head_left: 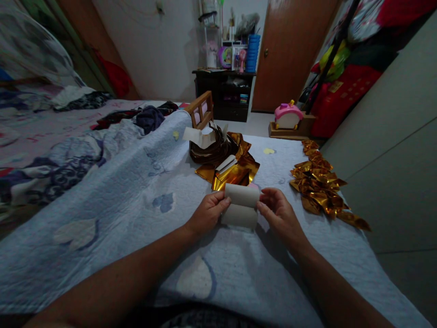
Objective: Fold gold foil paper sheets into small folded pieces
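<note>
Left hand [208, 212] and right hand [278, 214] each pinch an end of the paper [241, 200], apparently mid-fold; creasing calls for matched edges.

The paper [241, 205] is plain off-white, and the foil sheets [235, 172] and folded pieces [319, 184] are shiny gold. The quilt [136, 200] is pale blue with white and darker blue hearts; the toy [287, 115] is pink.
</note>
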Demonstrator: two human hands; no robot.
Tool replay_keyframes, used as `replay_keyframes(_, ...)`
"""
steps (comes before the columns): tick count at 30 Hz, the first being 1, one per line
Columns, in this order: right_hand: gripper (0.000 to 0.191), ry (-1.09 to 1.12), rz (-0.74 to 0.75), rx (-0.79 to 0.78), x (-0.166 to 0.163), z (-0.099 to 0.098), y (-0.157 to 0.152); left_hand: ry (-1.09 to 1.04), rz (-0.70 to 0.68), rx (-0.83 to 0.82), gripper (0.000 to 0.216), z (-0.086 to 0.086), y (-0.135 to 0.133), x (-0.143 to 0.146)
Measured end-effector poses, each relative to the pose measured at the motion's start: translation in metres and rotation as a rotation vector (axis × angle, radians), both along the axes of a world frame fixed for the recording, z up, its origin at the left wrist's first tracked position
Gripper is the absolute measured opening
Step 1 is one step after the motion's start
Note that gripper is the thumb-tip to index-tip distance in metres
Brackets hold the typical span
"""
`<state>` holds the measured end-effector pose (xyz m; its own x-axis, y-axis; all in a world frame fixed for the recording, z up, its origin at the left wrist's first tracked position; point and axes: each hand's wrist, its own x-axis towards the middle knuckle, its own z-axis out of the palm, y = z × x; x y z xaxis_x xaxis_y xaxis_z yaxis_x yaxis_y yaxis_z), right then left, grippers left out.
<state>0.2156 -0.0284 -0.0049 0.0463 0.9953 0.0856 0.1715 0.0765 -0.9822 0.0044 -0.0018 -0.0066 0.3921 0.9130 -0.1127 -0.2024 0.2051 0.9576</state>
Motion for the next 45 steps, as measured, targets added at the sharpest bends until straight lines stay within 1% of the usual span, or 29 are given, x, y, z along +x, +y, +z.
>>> replay_keyframes(3, 0.04, 0.125, 0.075, -0.126, -0.004, 0.001, 0.0, -0.057, -0.006, -0.053, 0.047, 0.0, 0.0, 0.0)
replay_keyframes(7, 0.034, 0.121, 0.077, -0.151, -0.008, 0.001, -0.001, -0.008, -0.004, -0.062, 0.061, -0.003, 0.0, -0.001)
replay_keyframes(9, 0.027, 0.063, 0.088, -0.135, -0.008, -0.002, 0.0, 0.034, 0.011, -0.018, 0.06, -0.005, 0.0, 0.0)
replay_keyframes(13, 0.015, -0.077, 0.093, -0.076, -0.007, -0.009, 0.001, 0.129, 0.071, 0.126, 0.056, -0.008, 0.001, 0.0)
replay_keyframes(15, 0.012, -0.149, 0.105, -0.046, -0.007, -0.01, 0.001, 0.227, 0.098, 0.202, 0.058, -0.008, 0.001, -0.002)
replay_keyframes(17, 0.011, -0.232, 0.121, -0.018, -0.008, -0.01, 0.0, 0.373, 0.117, 0.29, 0.057, -0.008, 0.002, -0.004)
replay_keyframes(22, 0.01, -0.381, 0.161, 0.01, -0.007, -0.008, -0.001, 0.756, 0.113, 0.479, 0.043, -0.006, 0.001, -0.006)
replay_keyframes(25, 0.011, -0.46, 0.187, 0.024, -0.007, -0.009, 0.0, 0.881, 0.085, 0.548, 0.035, -0.008, 0.002, -0.005)
replay_keyframes(27, 0.01, -0.498, 0.199, 0.032, -0.007, -0.01, 0.0, 0.909, 0.084, 0.581, 0.032, -0.01, 0.002, -0.005)
replay_keyframes(29, 0.011, -0.509, 0.208, 0.032, -0.007, -0.01, 0.0, 0.893, 0.091, 0.588, 0.031, -0.011, 0.003, -0.006)
replay_keyframes(31, 0.01, -0.488, 0.204, 0.026, -0.006, -0.01, 0.0, 0.835, 0.094, 0.556, 0.032, -0.01, 0.003, -0.007)
replay_keyframes(35, 0.006, -0.409, 0.165, 0.024, -0.006, -0.01, 0.0, 0.602, 0.098, 0.418, 0.038, -0.009, 0.004, -0.007)
replay_keyframes(37, 0.006, -0.361, 0.175, 0.028, -0.006, -0.009, 0.0, 0.461, 0.1, 0.347, 0.033, -0.01, 0.005, -0.007)
replay_keyframes(41, 0.008, -0.193, 0.209, 0.023, -0.005, -0.006, 0.0, 0.26, 0.131, 0.2, 0.023, -0.008, 0.006, -0.006)
replay_keyframes(45, 0.019, 0.001, 0.287, -0.025, -0.004, -0.005, -0.002, 0.166, 0.131, 0.059, 0.029, -0.003, 0.007, -0.007)
